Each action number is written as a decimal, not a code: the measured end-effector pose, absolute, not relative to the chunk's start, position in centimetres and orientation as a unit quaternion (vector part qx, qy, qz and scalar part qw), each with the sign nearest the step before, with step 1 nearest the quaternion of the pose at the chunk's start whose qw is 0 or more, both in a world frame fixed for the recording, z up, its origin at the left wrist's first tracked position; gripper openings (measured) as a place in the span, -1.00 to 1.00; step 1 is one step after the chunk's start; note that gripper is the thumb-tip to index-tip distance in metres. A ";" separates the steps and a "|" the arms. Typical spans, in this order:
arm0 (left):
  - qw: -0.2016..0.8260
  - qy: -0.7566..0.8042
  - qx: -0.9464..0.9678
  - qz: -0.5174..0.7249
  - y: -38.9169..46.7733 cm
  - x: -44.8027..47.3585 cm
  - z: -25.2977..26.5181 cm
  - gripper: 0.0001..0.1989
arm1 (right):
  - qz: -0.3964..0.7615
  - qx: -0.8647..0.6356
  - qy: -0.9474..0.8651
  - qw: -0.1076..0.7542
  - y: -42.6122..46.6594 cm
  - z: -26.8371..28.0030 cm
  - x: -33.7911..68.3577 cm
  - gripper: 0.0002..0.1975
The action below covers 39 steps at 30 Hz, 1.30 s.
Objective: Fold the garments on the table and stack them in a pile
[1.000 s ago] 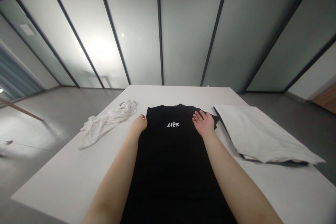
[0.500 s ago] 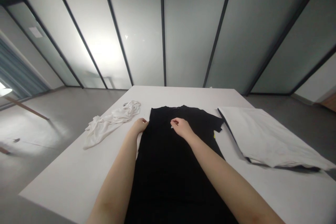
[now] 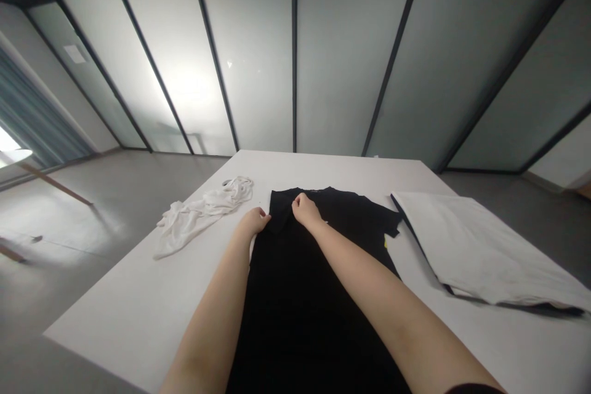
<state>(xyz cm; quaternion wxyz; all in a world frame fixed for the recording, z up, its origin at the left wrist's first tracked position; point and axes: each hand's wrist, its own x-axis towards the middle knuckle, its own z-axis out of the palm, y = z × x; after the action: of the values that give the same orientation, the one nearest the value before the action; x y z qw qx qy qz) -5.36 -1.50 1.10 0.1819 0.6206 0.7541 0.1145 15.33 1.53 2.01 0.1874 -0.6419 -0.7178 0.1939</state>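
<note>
A black T-shirt lies spread on the white table, its neckline at the far end and one sleeve out to the right. My left hand pinches the shirt's left edge close to the shoulder. Near the upper left of the chest, my right hand is closed, its fingertips gathering the black cloth, with a crease running between both hands. A small yellow patch shows beside the shirt's right side, under the sleeve. My right forearm covers part of the chest.
A crumpled white cloth lies on the table to the left. Folded white fabric with a dark underside rests at the right. Frosted glass panels stand behind the table. A round white-topped stand is off to the far left.
My right hand has moved left and slightly away from me, toward my left hand. The cloth between them now shows a crease. The whole view has shifted a little.
</note>
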 end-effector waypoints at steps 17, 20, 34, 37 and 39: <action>0.134 0.717 0.672 0.130 -1.4 -4.5 0.6 -0.69 | 0.083 -0.494 -0.854 0.141 -3.8 0.3 14.0 -0.53; 0.126 0.717 0.675 0.115 -1.7 -4.4 0.3 -0.66 | 0.096 -0.522 -0.841 0.109 -4.0 0.0 14.3 -0.45; 0.071 0.663 0.738 0.101 -2.8 0.5 -1.5 -0.43 | 0.097 -0.578 -0.802 0.113 -4.2 -1.6 15.9 -0.35; 0.065 0.667 0.737 0.088 -2.9 0.5 -2.0 -0.38 | 0.104 -0.589 -0.792 0.124 -4.3 -1.8 16.1 -0.36; 0.060 0.664 0.740 0.090 -2.9 0.3 -2.1 -0.37 | 0.119 -0.587 -0.790 0.130 -4.0 -1.9 16.6 -0.38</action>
<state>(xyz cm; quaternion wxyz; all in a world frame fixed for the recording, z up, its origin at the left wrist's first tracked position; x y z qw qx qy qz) 0.34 -2.86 -2.11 0.0595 0.7398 0.6641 0.0901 16.59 -4.00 -1.94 0.1300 -0.5866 -0.7904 0.1192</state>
